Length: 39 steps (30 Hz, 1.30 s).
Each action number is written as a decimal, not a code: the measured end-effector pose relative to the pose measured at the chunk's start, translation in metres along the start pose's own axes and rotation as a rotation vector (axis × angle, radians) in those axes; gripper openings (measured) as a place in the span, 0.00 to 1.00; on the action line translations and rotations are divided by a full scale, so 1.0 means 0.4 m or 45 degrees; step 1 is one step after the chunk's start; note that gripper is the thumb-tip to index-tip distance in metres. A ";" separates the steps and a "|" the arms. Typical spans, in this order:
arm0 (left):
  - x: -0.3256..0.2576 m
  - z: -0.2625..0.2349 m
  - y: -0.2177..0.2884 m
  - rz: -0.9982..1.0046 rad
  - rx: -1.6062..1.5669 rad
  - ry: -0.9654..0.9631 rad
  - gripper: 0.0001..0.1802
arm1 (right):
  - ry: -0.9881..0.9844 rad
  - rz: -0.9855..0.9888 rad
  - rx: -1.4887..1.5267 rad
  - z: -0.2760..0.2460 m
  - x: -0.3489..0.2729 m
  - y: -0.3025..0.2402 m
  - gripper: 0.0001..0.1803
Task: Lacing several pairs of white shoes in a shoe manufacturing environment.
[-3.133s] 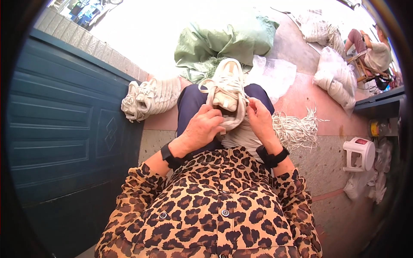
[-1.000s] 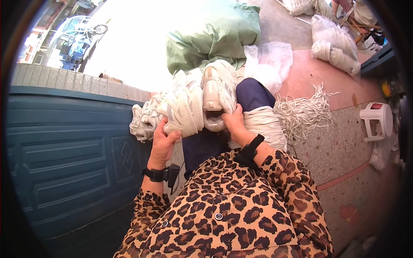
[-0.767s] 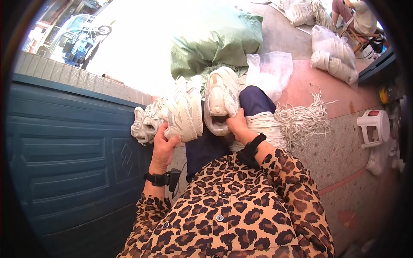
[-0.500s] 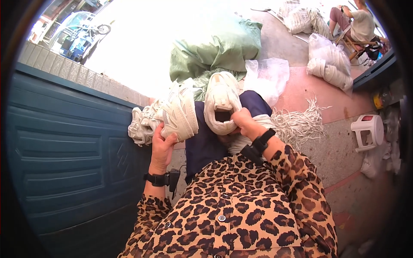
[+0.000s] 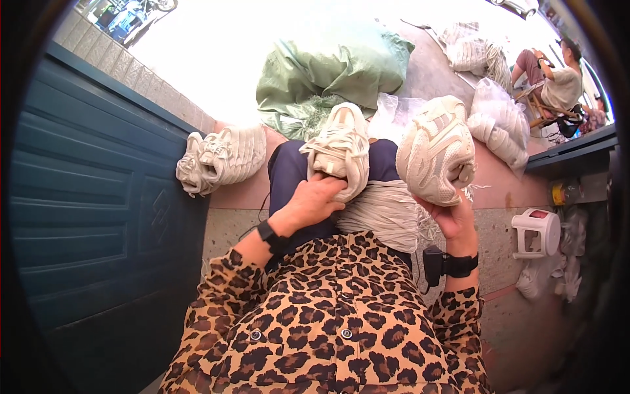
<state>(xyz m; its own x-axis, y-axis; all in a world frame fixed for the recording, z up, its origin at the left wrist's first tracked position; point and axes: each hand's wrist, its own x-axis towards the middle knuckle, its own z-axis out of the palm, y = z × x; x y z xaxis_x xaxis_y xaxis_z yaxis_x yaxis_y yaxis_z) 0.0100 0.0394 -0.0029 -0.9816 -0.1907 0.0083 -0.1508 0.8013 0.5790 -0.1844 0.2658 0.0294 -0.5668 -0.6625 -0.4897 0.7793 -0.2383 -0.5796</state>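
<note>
An off-white sneaker [image 5: 342, 148] with laces across its front points away from me above my lap. My left hand [image 5: 310, 205] is closed on its heel end, with fingers tucked into the opening. My right hand [image 5: 454, 215] holds up a second off-white sneaker [image 5: 426, 154] by its underside, tilted, to the right of the first. Its lacing is turned out of sight. Across my lap, between the hands, lies a thick bundle of white shoelaces [image 5: 380, 213].
Several matching sneakers [image 5: 233, 154] stand in a row by the blue door [image 5: 85, 197]. A green sack [image 5: 335, 65] lies ahead, with a clear plastic bag [image 5: 392, 115] beside it. At right are a stuffed white bag [image 5: 500, 121], a white stool [image 5: 537, 233] and a seated person [image 5: 558, 85].
My left hand has gone from a sneaker at the left to a laced one in the middle. The right hand has moved right and now lifts a sneaker there. The view has shifted.
</note>
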 end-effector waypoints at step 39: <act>0.037 -0.041 -0.010 -0.153 0.192 0.470 0.07 | -0.319 -0.814 -1.917 0.210 0.108 0.262 0.26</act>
<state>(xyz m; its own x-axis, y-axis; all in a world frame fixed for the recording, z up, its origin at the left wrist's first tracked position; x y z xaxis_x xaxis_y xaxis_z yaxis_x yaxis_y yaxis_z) -0.0019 0.0241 0.0084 -0.8523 -0.4564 0.2557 -0.3039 0.8298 0.4680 -0.1047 0.1526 0.0024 -0.5022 -0.8606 0.0846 -0.5745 0.2589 -0.7765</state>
